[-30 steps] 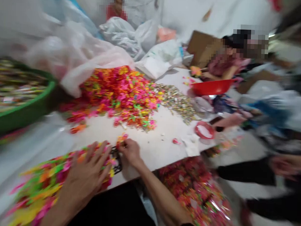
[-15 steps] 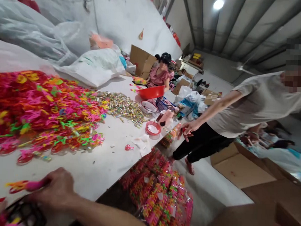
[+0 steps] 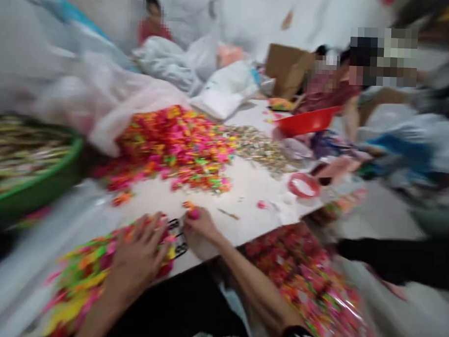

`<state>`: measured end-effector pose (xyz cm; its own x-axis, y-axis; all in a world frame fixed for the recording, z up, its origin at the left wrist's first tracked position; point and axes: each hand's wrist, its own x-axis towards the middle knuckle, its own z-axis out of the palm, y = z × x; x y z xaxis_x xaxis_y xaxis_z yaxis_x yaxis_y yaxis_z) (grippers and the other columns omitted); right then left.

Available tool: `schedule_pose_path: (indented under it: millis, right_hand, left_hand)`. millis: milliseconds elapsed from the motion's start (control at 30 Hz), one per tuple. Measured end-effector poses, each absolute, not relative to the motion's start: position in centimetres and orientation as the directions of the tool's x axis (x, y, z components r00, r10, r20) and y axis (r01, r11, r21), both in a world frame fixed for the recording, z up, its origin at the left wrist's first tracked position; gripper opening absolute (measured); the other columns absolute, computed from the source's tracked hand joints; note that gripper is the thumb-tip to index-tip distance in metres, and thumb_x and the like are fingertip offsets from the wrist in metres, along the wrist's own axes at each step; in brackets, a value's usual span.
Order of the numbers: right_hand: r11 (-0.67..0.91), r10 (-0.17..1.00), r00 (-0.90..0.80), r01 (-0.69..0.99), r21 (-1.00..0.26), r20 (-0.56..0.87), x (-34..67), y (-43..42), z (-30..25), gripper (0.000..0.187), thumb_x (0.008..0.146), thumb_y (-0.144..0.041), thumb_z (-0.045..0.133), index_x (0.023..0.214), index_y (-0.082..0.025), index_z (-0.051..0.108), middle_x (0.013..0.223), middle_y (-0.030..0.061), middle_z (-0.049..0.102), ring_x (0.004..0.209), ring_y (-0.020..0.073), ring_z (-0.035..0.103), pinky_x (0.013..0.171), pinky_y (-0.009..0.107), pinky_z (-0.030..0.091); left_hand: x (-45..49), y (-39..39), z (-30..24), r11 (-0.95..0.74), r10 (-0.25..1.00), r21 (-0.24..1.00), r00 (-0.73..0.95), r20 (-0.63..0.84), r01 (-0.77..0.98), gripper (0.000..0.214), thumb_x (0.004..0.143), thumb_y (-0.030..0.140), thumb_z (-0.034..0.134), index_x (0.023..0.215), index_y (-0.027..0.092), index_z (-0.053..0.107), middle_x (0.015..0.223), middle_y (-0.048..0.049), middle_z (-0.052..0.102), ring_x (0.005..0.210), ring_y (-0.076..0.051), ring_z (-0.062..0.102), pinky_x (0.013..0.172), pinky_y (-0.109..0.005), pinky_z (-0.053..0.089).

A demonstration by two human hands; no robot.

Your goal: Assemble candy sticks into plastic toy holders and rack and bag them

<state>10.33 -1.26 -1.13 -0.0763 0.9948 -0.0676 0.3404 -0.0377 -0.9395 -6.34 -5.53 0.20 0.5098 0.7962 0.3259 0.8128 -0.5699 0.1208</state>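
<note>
White-topped worktable (image 3: 253, 199) is supporting the work. Right-hand fingertips (image 3: 199, 220) are pinching a small pink-and-orange plastic toy piece (image 3: 190, 209) just above the tabletop; this light, stiff part is best taken by its rim. Left-hand fingers (image 3: 143, 239) are spreading open, pressing on a heap of bright plastic pieces (image 3: 88, 267) beside a black plastic grid (image 3: 178, 238). Further out, a larger loose heap (image 3: 173, 147) is lying mid-table, near a green basin (image 3: 32, 191).
</note>
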Motion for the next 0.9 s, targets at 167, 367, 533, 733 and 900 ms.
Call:
schedule_pose_path:
  millis: [167, 367, 533, 733, 900]
  right_hand:
    - [-0.091, 0.992, -0.073, 0.177, -0.98, -0.105, 8.0, 0.8, -6.4, 0.009, 0.064, -0.024, 0.057, 0.068, -0.016, 0.057, 0.055, -0.0034, 0.053, 0.05, 0.0112, 0.048, 0.049, 0.022, 0.038]
    - [0.074, 0.983, -0.183, 0.411, -0.909, -0.002, 7.7, 0.8, -7.4, 0.009, 0.07, -0.024, 0.057, 0.068, -0.016, 0.055, 0.064, -0.001, 0.055, 0.059, 0.0121, 0.051, 0.056, 0.022, 0.039]
    - [0.289, 0.937, -0.351, 0.769, -0.57, 0.002, 6.7, -0.4, -6.9, 0.014, 0.081, -0.021, 0.046, 0.091, -0.015, 0.054, 0.089, 0.0066, 0.056, 0.072, 0.0161, 0.055, 0.063, 0.026, 0.04]
    - [0.38, 0.861, -0.499, 0.761, -0.526, -0.099, 8.3, 0.4, -4.8, 0.022, 0.08, -0.02, 0.049, 0.1, -0.019, 0.057, 0.096, 0.0047, 0.059, 0.083, 0.0153, 0.056, 0.071, 0.024, 0.041]
    - [0.108, 0.984, -0.161, 0.881, -0.461, -0.076, 10.9, 5.6, -3.3, 0.023, 0.079, -0.017, 0.048, 0.098, -0.015, 0.061, 0.096, 0.0086, 0.062, 0.092, 0.0191, 0.055, 0.079, 0.028, 0.039]
  left_hand:
    - [-7.8, -5.5, -0.1, -0.456, 0.876, -0.038, 0.455, 0.161, 0.889, 0.047, 0.085, 0.035, 0.036, 0.129, 0.02, 0.043, 0.14, -0.0088, 0.037, 0.129, -0.032, 0.028, 0.099, -0.059, 0.024]
    - [-7.3, -5.7, 0.1, -0.463, 0.873, -0.012, 0.458, 0.167, 0.886, 0.048, 0.085, 0.035, 0.037, 0.131, 0.022, 0.04, 0.14, -0.0068, 0.036, 0.13, -0.031, 0.027, 0.1, -0.058, 0.023]
    - [-7.5, -5.6, 0.2, -0.462, 0.877, -0.005, 0.458, 0.148, 0.887, 0.053, 0.087, 0.034, 0.033, 0.138, 0.023, 0.027, 0.142, -0.0048, 0.032, 0.132, -0.03, 0.022, 0.102, -0.058, 0.02]
    - [-7.4, -5.4, 0.1, -0.48, 0.87, 0.007, 0.475, 0.132, 0.877, 0.049, 0.087, 0.039, 0.033, 0.135, 0.027, 0.033, 0.141, -0.0004, 0.034, 0.132, -0.03, 0.021, 0.103, -0.058, 0.016]
    - [-7.3, -5.4, 0.1, -0.47, 0.873, 0.005, 0.464, 0.15, 0.883, 0.046, 0.088, 0.041, 0.032, 0.131, 0.029, 0.039, 0.14, 0.001, 0.035, 0.131, -0.029, 0.024, 0.102, -0.058, 0.018]
